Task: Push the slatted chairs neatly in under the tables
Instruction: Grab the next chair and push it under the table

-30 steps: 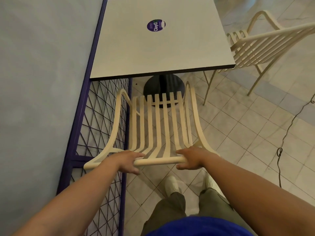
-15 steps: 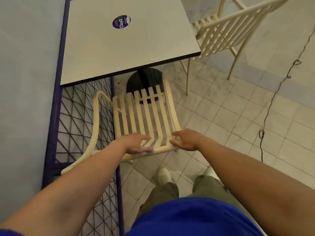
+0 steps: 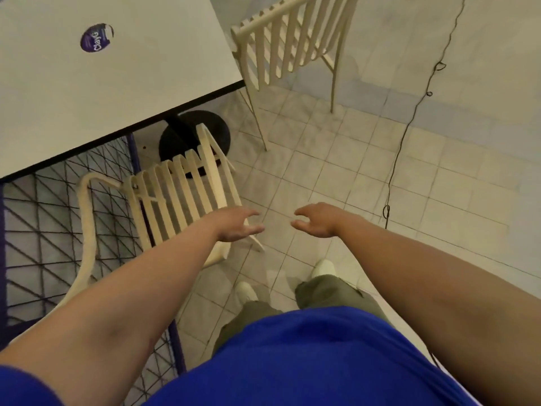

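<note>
Beside a purple mesh fence [image 3: 58, 230], the nearer slatted chair [image 3: 175, 194] stands at the near edge of the white worktop [image 3: 123, 92], its back toward the person. The front ends of its cream slats lie close to that edge, in front of the black pedestal base [image 3: 175, 136]. How far the seat reaches beneath the worktop cannot be told from this angle. The left hand [image 3: 238, 225] is held out over the right end of the chair's top rail. Its fingers [image 3: 254, 213] are loosely spread and have hold of nothing, and whether the palm touches the rail cannot be told. The right hand [image 3: 316, 221] hangs above the tiled floor [image 3: 351, 171], just beside the left and clear of the chair. Its fingers [image 3: 301, 210] are likewise relaxed, slightly bent and gripping nothing. A round purple sticker [image 3: 97, 37] sits on the worktop. A second slatted chair [image 3: 287, 45] stands at the worktop's right side, its seat slats close to the corner and its legs out on the tiles. A thin black cable [image 3: 409, 127] runs along the floor on the right. Below the hands, two white shoes [image 3: 322, 268] point toward the chair.
</note>
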Demonstrator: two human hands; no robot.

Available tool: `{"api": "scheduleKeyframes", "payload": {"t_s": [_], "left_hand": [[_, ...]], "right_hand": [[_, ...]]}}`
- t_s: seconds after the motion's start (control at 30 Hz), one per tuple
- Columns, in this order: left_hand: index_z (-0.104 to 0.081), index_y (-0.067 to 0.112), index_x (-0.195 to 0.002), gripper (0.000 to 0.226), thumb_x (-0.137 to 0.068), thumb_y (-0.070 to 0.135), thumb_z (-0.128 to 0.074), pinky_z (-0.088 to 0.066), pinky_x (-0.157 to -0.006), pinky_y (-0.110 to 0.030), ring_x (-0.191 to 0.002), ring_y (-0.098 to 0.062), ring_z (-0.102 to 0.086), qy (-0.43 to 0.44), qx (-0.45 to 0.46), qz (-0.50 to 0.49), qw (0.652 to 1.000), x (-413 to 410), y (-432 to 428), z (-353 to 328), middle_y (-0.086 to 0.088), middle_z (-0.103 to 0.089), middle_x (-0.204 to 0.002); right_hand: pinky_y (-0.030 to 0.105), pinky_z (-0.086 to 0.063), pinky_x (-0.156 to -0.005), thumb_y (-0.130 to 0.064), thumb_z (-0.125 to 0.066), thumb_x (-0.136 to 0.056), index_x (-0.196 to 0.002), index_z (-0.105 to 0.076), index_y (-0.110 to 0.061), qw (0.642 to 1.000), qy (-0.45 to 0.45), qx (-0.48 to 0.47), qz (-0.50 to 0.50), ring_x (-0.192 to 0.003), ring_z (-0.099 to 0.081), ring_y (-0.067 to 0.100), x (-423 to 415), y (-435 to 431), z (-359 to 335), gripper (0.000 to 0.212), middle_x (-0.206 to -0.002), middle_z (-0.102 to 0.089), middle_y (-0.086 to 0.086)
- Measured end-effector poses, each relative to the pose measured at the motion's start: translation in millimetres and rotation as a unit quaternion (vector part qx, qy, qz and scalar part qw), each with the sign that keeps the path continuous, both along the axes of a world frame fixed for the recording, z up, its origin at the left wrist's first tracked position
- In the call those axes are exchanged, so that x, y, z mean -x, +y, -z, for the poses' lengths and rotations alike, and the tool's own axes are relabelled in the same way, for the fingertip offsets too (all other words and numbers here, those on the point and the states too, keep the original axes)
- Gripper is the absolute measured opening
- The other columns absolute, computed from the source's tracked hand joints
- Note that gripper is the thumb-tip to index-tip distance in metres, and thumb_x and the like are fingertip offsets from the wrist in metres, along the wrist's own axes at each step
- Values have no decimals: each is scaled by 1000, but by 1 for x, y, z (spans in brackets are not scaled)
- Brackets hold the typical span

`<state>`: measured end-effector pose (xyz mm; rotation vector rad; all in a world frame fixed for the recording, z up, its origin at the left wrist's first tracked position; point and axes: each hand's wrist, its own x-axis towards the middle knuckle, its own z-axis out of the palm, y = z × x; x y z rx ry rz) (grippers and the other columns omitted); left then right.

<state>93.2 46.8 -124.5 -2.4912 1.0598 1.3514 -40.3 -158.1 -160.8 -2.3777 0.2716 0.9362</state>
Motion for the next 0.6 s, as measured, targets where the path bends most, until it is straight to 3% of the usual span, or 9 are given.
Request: {"api": "scheduleKeyframes", "payload": {"t_s": [0.17,0.37,0.6], "left_hand": [[-38,33,-152,72,-92,72,-44,-32,-116,-46,-143,-25,-38,22,6,7,1000,24,-67,8,0,-41,-157],[-40,30,-152,67,-95,66,-46,-32,-111,-40,-140,-23,-41,67,18,33,997,43,-137,0,0,-44,-155],[-41,25,-152,67,-97,62,-48,-33,-111,-38,-140,-23,-42,72,32,34,996,5,-197,0,-1,-42,-156]], "right_hand": [[41,-29,-116,-60,-38,-99,-151,-39,-19,999,23,7,36,-143,-35,25,30,-58,-4,66,-157,-38,3],[39,-29,-115,-60,-41,-98,-150,-39,-19,996,45,10,76,-142,-36,24,56,-105,-7,67,-156,-39,4],[36,-29,-112,-58,-41,-99,-151,-39,-18,996,49,21,73,-141,-38,23,24,-162,-15,65,-155,-40,3]]}}
